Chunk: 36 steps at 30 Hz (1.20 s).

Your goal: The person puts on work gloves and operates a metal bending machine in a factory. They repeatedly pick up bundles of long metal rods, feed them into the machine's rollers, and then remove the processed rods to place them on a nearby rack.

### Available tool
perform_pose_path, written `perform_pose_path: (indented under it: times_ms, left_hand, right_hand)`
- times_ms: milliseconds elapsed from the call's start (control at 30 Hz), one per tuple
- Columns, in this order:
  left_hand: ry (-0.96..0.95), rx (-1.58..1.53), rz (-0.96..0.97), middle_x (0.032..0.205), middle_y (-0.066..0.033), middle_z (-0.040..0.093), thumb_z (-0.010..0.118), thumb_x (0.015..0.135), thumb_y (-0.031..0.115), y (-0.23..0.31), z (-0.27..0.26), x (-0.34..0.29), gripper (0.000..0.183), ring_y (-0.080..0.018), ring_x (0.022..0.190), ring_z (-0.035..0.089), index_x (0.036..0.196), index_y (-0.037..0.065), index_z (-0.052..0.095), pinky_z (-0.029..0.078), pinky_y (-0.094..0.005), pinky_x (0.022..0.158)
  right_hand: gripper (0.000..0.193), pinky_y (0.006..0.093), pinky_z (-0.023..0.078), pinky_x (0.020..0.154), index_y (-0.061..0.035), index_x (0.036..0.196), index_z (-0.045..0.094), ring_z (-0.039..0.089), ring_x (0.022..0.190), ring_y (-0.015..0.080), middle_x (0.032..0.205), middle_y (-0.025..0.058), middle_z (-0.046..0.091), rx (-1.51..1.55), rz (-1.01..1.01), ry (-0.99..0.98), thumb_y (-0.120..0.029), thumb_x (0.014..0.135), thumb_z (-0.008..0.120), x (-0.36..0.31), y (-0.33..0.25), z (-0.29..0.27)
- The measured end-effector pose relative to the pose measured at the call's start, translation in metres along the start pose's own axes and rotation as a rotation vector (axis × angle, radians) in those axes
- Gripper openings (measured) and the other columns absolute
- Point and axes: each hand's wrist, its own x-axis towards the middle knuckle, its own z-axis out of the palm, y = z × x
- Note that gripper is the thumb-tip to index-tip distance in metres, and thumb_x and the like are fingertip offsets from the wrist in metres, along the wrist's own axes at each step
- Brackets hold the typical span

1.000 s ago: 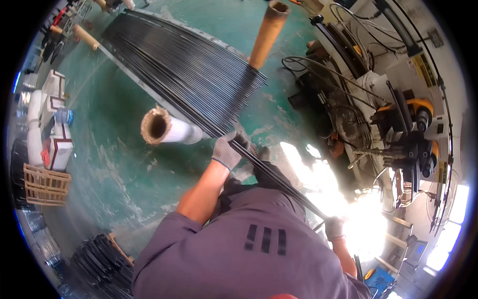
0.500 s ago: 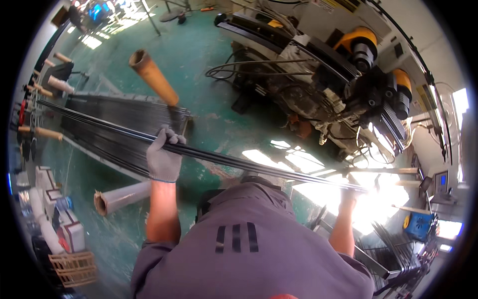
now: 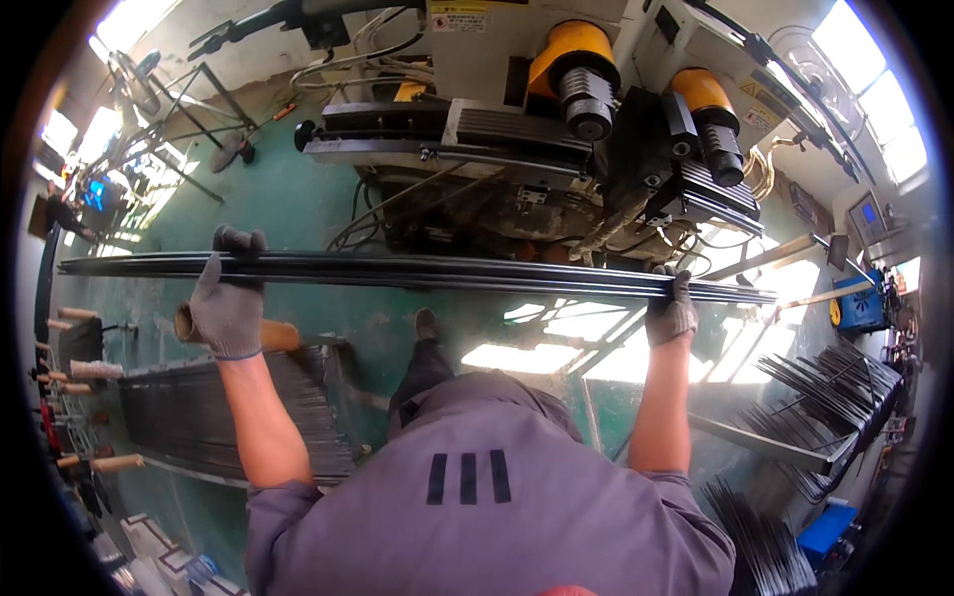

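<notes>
- Left hand (image 3: 227, 308), gloved, is closing around the bundle of dark bars (image 3: 447, 270) toward its left end, thumb lying across it, fingers curling over the far side.
- Right hand (image 3: 672, 310), gloved, is wrapping the same bundle toward its right end.
- Bundle is spanning left to right, roughly level, in front of the torso, on the near side of the machine (image 3: 477, 134); several bars, exact count can't be told.
- Low rack (image 3: 199, 473), near left, is holding a packed layer of rods (image 3: 179, 412), too many to count.
- One cardboard tube (image 3: 281, 336) is showing partly behind the left hand.
- Two orange-capped motors (image 3: 576, 60) are sitting on the machine.
</notes>
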Motion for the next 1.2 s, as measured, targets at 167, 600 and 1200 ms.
perform_pose_path:
  times_ms: [167,600,1200]
  left_hand:
    - [0.044,0.026,-0.017,0.100,-0.0139,0.065,0.053,0.098,0.011,-0.010,-0.040,0.095,0.021,-0.0263,0.100,0.061,0.110,-0.004,0.060,0.041,-0.0474,0.109]
    - [0.342,0.109,-0.281,0.108,-0.0122,0.067,0.056,0.100,0.021,-0.141,-0.022,0.238,0.026,-0.0283,0.106,0.061,0.111,-0.001,0.063,0.048,-0.0428,0.101]
    - [0.315,0.100,-0.279,0.112,-0.0159,0.065,0.047,0.103,0.016,-0.149,-0.057,0.292,0.025,-0.0310,0.108,0.061,0.115,-0.003,0.058,0.051,-0.0438,0.099]
  right_hand:
    - [0.037,0.0308,0.057,0.079,-0.0065,0.107,0.065,0.066,0.088,0.0175,0.093,0.0036,0.069,0.014,-0.061,0.179,-0.040,0.091,0.067,0.049,0.017,0.056]
    - [0.026,0.0327,0.051,0.089,-0.0044,0.118,0.063,0.063,0.104,0.0189,0.112,0.0056,0.068,-0.483,-0.148,-0.291,-0.016,0.095,0.060,0.152,0.102,0.149]
    - [0.045,0.0393,0.050,0.090,-0.0100,0.133,0.050,0.062,0.108,0.0253,0.128,0.0088,0.059,-0.265,-0.092,0.162,-0.041,0.100,0.053,0.107,0.107,0.188]
